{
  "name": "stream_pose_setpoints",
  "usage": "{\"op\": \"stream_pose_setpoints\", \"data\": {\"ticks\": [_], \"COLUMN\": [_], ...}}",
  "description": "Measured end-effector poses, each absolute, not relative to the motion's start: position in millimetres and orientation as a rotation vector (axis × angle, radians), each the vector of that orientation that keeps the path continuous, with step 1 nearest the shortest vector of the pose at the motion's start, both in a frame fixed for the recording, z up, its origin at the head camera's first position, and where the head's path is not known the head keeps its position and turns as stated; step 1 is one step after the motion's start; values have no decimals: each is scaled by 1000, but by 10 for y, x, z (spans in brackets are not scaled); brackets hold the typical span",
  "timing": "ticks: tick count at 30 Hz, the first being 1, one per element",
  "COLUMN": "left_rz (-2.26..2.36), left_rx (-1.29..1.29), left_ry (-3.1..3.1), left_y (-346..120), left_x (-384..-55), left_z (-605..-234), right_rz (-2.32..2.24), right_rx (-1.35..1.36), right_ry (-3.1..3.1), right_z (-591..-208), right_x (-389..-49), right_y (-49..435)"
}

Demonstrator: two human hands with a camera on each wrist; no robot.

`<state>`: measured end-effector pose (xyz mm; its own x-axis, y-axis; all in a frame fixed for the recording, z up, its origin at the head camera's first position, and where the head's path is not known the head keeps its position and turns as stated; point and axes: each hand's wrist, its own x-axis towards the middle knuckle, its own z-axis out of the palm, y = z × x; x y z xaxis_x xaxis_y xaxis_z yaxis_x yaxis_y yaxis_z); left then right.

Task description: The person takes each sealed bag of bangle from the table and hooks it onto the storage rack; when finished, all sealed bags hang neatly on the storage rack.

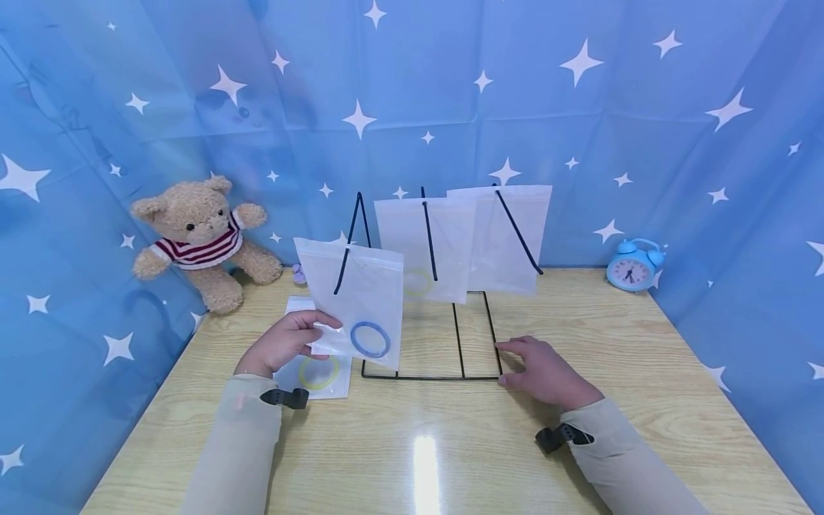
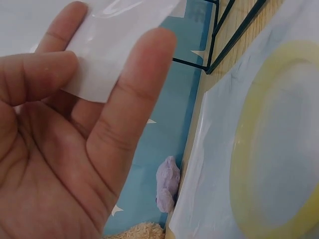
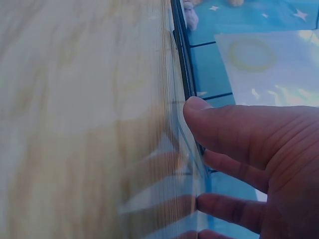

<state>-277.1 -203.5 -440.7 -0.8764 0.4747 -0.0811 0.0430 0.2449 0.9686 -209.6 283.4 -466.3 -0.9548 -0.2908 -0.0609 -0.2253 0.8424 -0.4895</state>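
A black wire rack [image 1: 458,343] with three upright hooks stands on the table. On its left hook hangs a white zip bag [image 1: 350,286] showing a blue ring [image 1: 370,340] near the bottom. My left hand [image 1: 290,343] grips this bag's lower left edge, the corner showing between thumb and fingers in the left wrist view. A second zip bag [image 1: 444,229], with a yellow ring, hangs on the middle hook. A third zip bag [image 1: 505,243] hangs at the right. My right hand [image 1: 543,368] holds the rack's front right base corner, thumb and index fingertip on the rod.
Under my left hand, another zip bag [image 1: 341,390] with a yellow ring lies flat on the table [image 1: 360,458]. A teddy bear [image 1: 206,243] sits at the back left beside a small purple object [image 1: 299,274]. A blue alarm clock [image 1: 634,265] stands at the back right.
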Motion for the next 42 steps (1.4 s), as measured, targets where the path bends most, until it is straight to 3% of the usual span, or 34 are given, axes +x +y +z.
{"op": "stream_pose_setpoints", "data": {"ticks": [42], "left_rz": [1703], "left_rx": [486], "left_ry": [2177], "left_y": [-2030], "left_x": [-2764], "left_z": [-4403], "right_rz": [-766], "right_rx": [-401], "right_ry": [2890], "right_z": [-4678], "right_x": [-2091], "right_y": [2837]}}
